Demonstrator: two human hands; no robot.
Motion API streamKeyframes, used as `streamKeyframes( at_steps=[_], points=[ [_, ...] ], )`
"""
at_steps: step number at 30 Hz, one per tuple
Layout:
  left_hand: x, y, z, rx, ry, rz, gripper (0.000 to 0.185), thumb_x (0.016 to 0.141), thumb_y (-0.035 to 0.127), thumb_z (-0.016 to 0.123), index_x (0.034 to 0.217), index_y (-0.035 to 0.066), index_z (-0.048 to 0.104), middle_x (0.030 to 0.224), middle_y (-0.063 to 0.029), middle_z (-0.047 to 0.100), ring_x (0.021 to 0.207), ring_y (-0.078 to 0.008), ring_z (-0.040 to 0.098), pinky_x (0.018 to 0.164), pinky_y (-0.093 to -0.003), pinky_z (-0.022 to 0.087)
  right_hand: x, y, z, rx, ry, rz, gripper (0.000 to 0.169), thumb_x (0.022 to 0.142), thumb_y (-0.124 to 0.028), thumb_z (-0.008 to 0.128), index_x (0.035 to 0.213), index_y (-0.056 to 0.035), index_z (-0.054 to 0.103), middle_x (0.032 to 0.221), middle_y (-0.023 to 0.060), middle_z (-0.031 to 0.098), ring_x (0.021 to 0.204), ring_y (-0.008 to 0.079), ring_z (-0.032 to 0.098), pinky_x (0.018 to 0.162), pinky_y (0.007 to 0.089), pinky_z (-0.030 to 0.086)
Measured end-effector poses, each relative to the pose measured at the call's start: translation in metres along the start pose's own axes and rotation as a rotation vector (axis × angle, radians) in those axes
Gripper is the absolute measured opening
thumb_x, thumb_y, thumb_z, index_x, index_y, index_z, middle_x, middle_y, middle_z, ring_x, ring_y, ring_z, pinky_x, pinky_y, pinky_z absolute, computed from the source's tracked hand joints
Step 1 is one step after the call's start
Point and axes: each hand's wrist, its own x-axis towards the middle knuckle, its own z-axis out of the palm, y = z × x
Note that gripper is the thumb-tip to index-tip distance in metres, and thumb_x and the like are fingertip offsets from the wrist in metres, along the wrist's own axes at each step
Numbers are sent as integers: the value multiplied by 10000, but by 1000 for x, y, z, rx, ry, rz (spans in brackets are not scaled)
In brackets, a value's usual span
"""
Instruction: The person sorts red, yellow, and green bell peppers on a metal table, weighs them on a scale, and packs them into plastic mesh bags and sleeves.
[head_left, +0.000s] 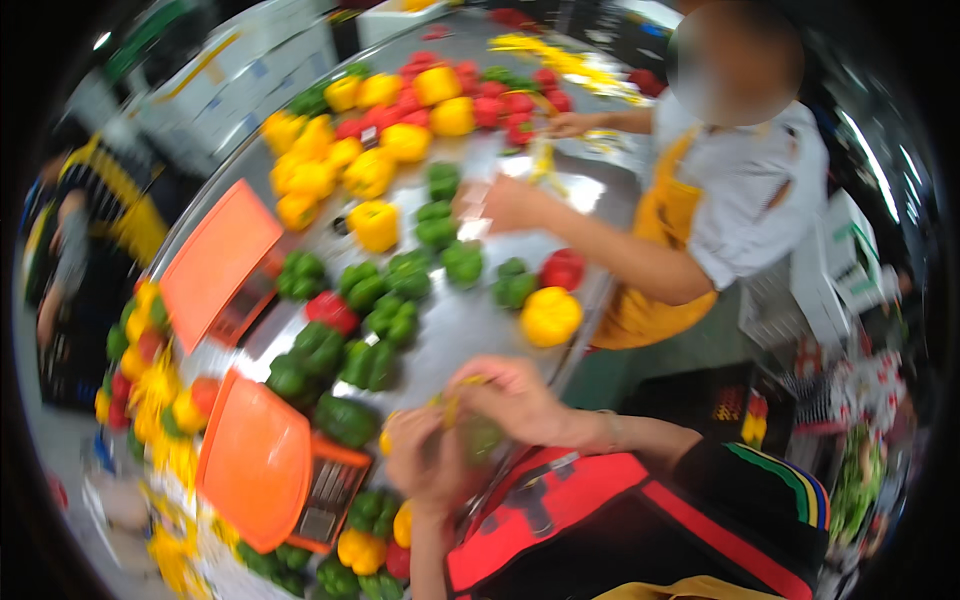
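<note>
Near the metal table's front edge, my left hand (427, 457) and my right hand (514, 401) are close together. A thin yellow strip (452, 401) runs between their fingers, and both hands grip it. Behind it, partly hidden by the hands, is a green bell pepper (480, 439); blur hides whether the strip goes around it. Yellow pepper surface shows beside my left hand. Green bell peppers (394, 319) lie beyond my hands, with a red bell pepper (332, 313) among them. A yellow bell pepper (551, 316) sits by the table edge, next to a green and a red one.
Two orange-topped scales (255, 461) (221, 262) stand at the left. Yellow bell peppers (304, 169) and red ones (487, 109) are heaped at the far side, near yellow strips (570, 64). Across the table, a person in a yellow apron (667, 225) reaches over it with both arms.
</note>
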Motion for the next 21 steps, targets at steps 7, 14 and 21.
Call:
streamKeyframes(
  at_steps=[7,14,21],
  points=[
    [-5,-4,-2,-4,-81,29,45,881,5,638,917,-2,612,989,-108,576,940,-250,554,881,-367,443,-2,-9,-1,-194,-34,-229,144,958,-142,598,954,0,626,833,39,654,779,75,601,684,248,479],
    [-8,-3,5,-17,-93,21,73,892,53,657,838,6,645,1116,-105,414,940,-241,533,692,-332,487,-15,-10,-5,-62,59,-283,109,887,-86,616,856,17,605,745,46,635,703,81,582,628,247,466],
    [1,1,8,-1,-215,91,92,919,81,641,874,1,633,1168,-122,466,1046,-268,541,780,-349,505,-22,-1,-13,83,72,-291,100,878,-73,630,862,14,583,769,39,635,710,74,584,626,238,465]
  ],
)
